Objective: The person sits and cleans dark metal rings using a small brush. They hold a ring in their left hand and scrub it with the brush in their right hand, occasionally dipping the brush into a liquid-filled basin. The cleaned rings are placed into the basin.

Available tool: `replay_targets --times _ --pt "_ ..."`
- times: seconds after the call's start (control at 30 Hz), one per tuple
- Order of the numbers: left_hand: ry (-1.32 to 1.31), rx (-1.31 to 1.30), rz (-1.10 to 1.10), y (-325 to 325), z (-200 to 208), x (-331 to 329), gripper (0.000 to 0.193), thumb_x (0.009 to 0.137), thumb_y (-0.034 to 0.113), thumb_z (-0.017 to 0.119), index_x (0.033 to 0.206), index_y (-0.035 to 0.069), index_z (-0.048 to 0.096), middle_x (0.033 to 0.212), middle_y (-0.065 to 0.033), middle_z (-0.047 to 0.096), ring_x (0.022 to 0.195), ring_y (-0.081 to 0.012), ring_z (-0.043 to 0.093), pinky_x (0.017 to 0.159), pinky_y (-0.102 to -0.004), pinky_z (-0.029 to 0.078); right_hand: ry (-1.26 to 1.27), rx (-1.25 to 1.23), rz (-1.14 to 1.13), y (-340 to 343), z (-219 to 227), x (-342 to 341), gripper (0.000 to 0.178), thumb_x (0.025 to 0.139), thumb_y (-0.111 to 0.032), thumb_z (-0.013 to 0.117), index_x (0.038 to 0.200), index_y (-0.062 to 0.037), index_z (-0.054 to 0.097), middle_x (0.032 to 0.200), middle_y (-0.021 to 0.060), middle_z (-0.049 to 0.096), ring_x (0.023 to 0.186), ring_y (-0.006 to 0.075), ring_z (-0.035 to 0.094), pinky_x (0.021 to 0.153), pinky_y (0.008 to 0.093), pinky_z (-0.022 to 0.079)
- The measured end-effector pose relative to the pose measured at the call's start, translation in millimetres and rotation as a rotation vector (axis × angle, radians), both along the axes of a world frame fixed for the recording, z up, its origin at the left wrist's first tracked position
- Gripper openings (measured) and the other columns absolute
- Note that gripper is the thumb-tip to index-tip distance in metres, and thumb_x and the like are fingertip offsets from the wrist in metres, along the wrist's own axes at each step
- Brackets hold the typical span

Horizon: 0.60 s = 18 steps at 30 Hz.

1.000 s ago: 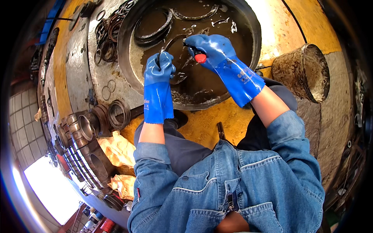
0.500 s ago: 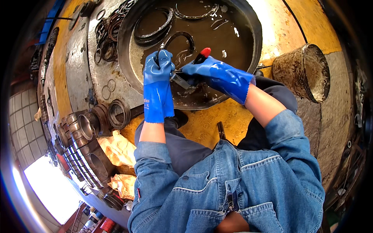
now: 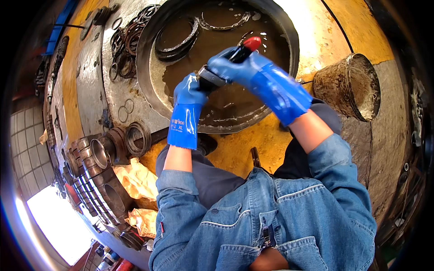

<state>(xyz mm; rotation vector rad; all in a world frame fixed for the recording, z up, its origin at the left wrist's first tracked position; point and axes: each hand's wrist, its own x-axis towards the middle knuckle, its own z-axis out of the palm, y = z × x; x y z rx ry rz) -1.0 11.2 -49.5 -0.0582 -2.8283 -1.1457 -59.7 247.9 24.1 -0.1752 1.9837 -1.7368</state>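
Observation:
My right hand (image 3: 246, 67), in a blue rubber glove, is closed around the black handle of a scraper-like tool with a red end (image 3: 252, 43). My left hand (image 3: 189, 91), gloved the same way, is closed just left of it, on a dark ring now mostly hidden. A black band with a shiny edge (image 3: 212, 81) shows between the hands; I cannot tell whether it is the ring or the tool's blade. Both hands are over a wide round tub (image 3: 145, 67) of murky brown liquid. Several dark rings (image 3: 178, 43) lie at its far left side.
A pile of thin rings (image 3: 124, 43) lies left of the tub. Heavier metal rings (image 3: 100, 153) and a coil of rings (image 3: 138, 137) stand nearer on the left, with crumpled orange-brown paper (image 3: 138, 178) beside them. A grimy bucket (image 3: 337, 86) tilts at the right.
My right hand and the tool have risen away from me, and the red end has moved up and right. My left hand has shifted slightly right and nearer; the ring's curve no longer shows.

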Motion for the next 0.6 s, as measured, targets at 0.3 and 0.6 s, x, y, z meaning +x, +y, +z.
replay_targets --times 0.3,0.6 --pt "0.102 0.045 0.016 14 44 4 0.025 0.089 0.019 0.086 0.103 0.003 0.074 0.084 -0.0066 0.072 0.069 -0.016 0.066 0.064 -0.0311 0.055 -0.301 -0.258 -0.468 26 -76 -47 0.025 0.092 -0.018 0.082 0.105 0.0034 0.078 0.097 0.0149 0.079 0.079 0.0224 0.078 0.072 0.0328 0.064" --pt "-0.202 0.918 0.464 -11 54 -4 0.017 0.089 0.008 0.081 0.104 0.003 0.073 0.07 -0.0025 0.063 0.056 -0.0128 0.054 0.052 -0.0293 0.041 -0.239 -0.121 -0.606 33 -107 -32 0.017 0.096 -0.009 0.073 0.112 -0.0063 0.078 0.104 0.0071 0.081 0.088 0.0137 0.074 0.076 0.0274 0.058"
